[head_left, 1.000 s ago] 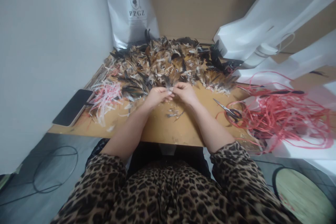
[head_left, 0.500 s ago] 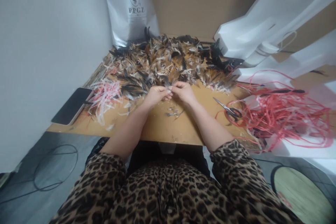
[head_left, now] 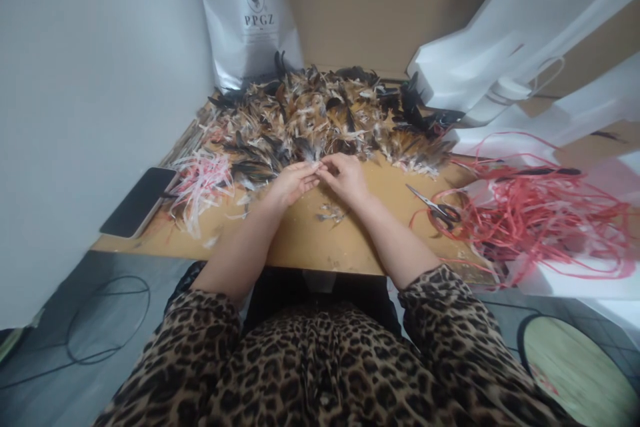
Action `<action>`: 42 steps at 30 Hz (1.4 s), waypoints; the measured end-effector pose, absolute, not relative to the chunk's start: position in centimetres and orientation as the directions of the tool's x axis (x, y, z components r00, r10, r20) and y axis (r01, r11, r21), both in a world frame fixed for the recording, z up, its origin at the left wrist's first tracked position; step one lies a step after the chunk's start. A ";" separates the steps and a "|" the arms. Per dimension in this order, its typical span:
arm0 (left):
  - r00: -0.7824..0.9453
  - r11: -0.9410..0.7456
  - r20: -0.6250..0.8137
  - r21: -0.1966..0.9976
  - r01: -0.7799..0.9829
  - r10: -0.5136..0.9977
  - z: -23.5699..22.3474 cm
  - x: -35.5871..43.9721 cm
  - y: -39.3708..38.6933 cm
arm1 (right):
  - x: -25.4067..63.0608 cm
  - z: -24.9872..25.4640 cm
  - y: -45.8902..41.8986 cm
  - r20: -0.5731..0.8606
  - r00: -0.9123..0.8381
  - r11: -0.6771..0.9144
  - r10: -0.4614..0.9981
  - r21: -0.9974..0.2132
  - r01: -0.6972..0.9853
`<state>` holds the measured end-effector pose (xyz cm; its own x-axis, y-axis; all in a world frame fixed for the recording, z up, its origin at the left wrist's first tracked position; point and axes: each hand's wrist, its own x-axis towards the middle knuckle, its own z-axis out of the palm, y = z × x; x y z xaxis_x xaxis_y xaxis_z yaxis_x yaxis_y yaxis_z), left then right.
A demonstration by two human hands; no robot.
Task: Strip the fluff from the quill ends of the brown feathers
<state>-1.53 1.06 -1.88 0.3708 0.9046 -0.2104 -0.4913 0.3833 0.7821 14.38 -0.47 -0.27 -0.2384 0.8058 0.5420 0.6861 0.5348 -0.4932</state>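
Note:
Between my hands, at the front of the pile, is a small dark feather (head_left: 307, 149) with a pale, fluffy base. My left hand (head_left: 293, 183) pinches it at that base. The fingertips of my right hand (head_left: 346, 178) are pinched together at the same spot, touching the left fingers; they cover what lies between them, so I cannot make out what they grip. A big heap of brown, black and white feathers (head_left: 320, 110) spreads just beyond my hands. Loose feather scraps (head_left: 331, 213) lie on the table (head_left: 320, 250) below them.
A dark-screened phone (head_left: 137, 203) lies at the left beside pink and white strips (head_left: 203, 183). To the right are scissors (head_left: 435, 207) and a tangle of red ribbon (head_left: 545, 223). A silver-white bag (head_left: 253, 47) stands behind the heap. A round stool (head_left: 575, 367) is at lower right.
My left hand has turned so its fingers stretch further toward the feather's base. My right fingertips have shifted slightly against it. The feather's pale base shows more now.

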 end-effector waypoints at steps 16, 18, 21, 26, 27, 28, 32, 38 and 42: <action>0.160 0.270 -0.218 0.803 -0.531 0.963 -1.0 -2.1 1.4 | 16.9 0.1 0.8 0.178 -0.099 0.192 0.979 -0.645 0.740; 0.160 0.270 -0.218 0.805 -0.527 0.963 -1.0 -2.0 1.3 | 16.2 0.3 0.4 0.114 -0.139 0.179 0.984 -0.558 0.810; 0.156 0.272 -0.223 0.806 -0.525 0.962 -1.0 -1.9 1.2 | 15.1 0.2 0.0 0.061 -0.115 0.130 0.992 -0.442 0.888; 0.164 0.269 -0.215 0.815 -0.513 0.963 -1.0 -1.8 1.1 | 14.2 -0.9 0.2 0.078 -0.055 0.077 0.995 -0.315 0.946; 0.164 0.267 -0.213 0.817 -0.511 0.963 -0.9 -1.8 1.1 | 14.2 -1.1 0.3 0.092 -0.060 0.086 0.994 -0.306 0.948; 0.162 0.266 -0.213 0.817 -0.511 0.964 -0.9 -1.8 1.1 | 14.2 -1.2 0.4 0.107 -0.065 0.095 0.992 -0.308 0.947; 0.154 0.267 -0.219 0.812 -0.519 0.964 -0.8 -2.0 1.1 | 15.0 -0.9 0.6 0.077 -0.118 0.140 0.990 -0.472 0.871; 0.142 0.253 -0.209 0.809 -0.531 0.968 -0.9 -2.2 1.3 | 16.9 0.8 0.6 -0.149 -0.126 -0.070 0.981 -0.872 0.484; 0.147 0.250 -0.203 0.810 -0.530 0.968 -0.8 -2.2 1.3 | 17.4 1.4 0.6 -0.138 -0.162 -0.090 0.977 -0.958 0.272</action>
